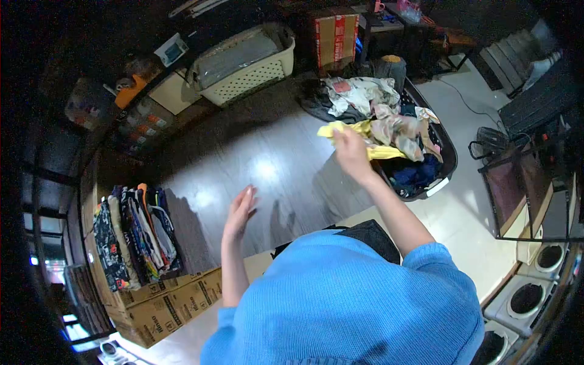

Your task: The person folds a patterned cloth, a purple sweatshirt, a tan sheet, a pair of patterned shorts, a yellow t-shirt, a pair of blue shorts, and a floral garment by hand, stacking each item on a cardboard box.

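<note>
My right hand (351,152) is closed on a yellow garment (330,129) at the near side of a heap of clothes. Part of the yellow cloth trails to the right over the dark laundry basket (449,149). Crumpled patterned clothes (395,131) lie in that basket, with dark blue fabric (417,175) at its near end. Over the grey wood-look tabletop (261,152) hovers my left hand (242,207), holding nothing, its fingers stretched out. A white printed garment (368,94) rests on the heap behind the basket.
Folded clothes (137,234) stand in a row at the left, above a cardboard box (173,310). A cream perforated basket (249,79) is at the back. Behind the heap stands a red-taped carton (336,39). White front-loading machines (524,298) line the lower right.
</note>
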{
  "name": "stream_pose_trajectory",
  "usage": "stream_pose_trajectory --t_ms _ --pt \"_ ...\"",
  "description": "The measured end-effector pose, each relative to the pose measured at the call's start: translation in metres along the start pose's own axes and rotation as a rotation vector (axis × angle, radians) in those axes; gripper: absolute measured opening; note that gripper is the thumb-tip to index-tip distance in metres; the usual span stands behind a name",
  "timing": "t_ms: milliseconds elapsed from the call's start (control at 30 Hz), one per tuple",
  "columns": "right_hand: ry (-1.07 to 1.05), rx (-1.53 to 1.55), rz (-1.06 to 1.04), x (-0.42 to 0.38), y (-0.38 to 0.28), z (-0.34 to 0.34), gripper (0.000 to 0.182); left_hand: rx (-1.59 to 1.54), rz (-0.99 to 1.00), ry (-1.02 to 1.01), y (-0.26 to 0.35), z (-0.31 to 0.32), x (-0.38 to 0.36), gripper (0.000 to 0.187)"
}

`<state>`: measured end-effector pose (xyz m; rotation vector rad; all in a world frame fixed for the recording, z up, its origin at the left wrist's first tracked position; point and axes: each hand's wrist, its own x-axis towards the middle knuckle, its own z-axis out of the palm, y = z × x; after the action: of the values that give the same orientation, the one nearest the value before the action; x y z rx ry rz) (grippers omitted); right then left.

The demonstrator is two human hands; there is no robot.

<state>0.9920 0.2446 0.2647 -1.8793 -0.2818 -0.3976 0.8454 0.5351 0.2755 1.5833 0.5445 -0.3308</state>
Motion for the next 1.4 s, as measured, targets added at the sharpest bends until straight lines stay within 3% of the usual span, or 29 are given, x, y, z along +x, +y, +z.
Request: stream_pose_trajectory --t_ms 67,133,167,200,267,300,367,433,500,567,667,700,767,833,900,967,1033,1100,1233,1300,1367,1400 --pt "-0.179 -0.001 0.023 -0.016 -0.049 0.004 0.027 -0.439 -0.092 -0.258 -0.011 0.026 0.032 0.087" --pt "-0.366 0.136 -0.084 -0.037 -0.079 0.014 0.025 -0.793 -0.300 -0.564 -0.004 0.059 0.057 0.088" --pt "-0.527 0.226 -0.064 -0.048 -0.098 0.015 0.027 -1.002 -0.269 -0.692 -0.020 0.066 0.072 0.076" --pt "-0.561 0.226 -0.190 -0.062 -0.106 0.020 0.026 -1.202 -0.260 -0.837 -0.035 0.073 0.088 0.064" --pt "-0.637 0.185 -0.349 -0.081 -0.118 0.026 0.032 -0.980 -0.148 -0.479 0.005 0.104 0.045 0.041" --pt "-0.688 0.174 -0.387 -0.086 -0.123 0.027 0.035 -0.458 0.380 -0.481 0.005 0.101 0.036 0.042" --pt "-0.680 0.178 -0.483 -0.086 -0.128 0.023 0.037 0.043 -0.114 -0.372 0.056 0.105 0.059 0.046" --pt "-0.670 0.182 -0.575 -0.085 -0.135 0.018 0.037 0.167 0.166 -0.173 0.073 0.059 0.073 0.045" --pt "-0.660 0.195 -0.671 -0.076 -0.144 0.013 0.037 -0.741 0.315 -0.255 0.108 0.024 0.035 0.041" --pt "-0.697 0.124 -0.714 -0.064 -0.151 0.008 0.034 -0.873 0.533 -0.027 0.109 -0.033 0.024 0.040" --pt "-0.723 0.029 -0.791 -0.035 -0.142 0.001 0.021 -1.224 0.757 -0.026 0.086 -0.081 -0.028 0.040" --pt "-0.696 -0.013 -0.762 -0.027 -0.140 -0.004 0.025 -1.269 0.777 0.067 0.070 -0.089 -0.046 0.041" --pt "-0.646 -0.127 -0.653 -0.009 -0.130 -0.007 0.030 -0.981 0.926 -0.075 0.001 -0.115 -0.071 0.043" --pt "-0.572 -0.242 -0.657 0.012 -0.104 -0.003 0.029 -0.765 0.488 0.273 -0.028 -0.096 -0.097 0.043" --pt "-0.496 -0.324 -0.646 0.034 -0.054 0.010 0.022 -0.416 0.097 0.353 -0.046 -0.066 -0.104 0.034" --pt "-0.407 -0.432 -0.528 0.054 0.019 0.023 0.024 -0.256 -0.104 0.012 -0.072 -0.042 -0.093 0.043" --pt "-0.376 -0.597 -0.361 0.058 0.045 0.027 0.023 0.123 0.107 -0.111 -0.119 -0.026 -0.074 0.047" --pt "-0.398 -0.658 -0.097 0.054 0.071 0.026 0.027 0.203 0.030 -0.103 -0.095 -0.026 -0.072 0.043" --pt "-0.483 -0.856 0.355 0.021 0.064 0.025 0.048 -0.073 -0.112 0.156 -0.092 -0.064 -0.065 0.039" --pt "-0.472 -0.988 0.493 -0.007 0.073 0.020 0.058 0.141 0.017 0.531 -0.137 -0.097 -0.040 0.043" --pt "-0.490 -1.072 0.521 -0.036 0.076 0.012 0.064 0.401 -0.044 0.970 -0.164 -0.106 -0.028 0.046" --pt "-0.545 -1.027 0.559 -0.050 0.087 0.007 0.066 0.399 -0.086 0.893 -0.178 -0.106 -0.022 0.047"
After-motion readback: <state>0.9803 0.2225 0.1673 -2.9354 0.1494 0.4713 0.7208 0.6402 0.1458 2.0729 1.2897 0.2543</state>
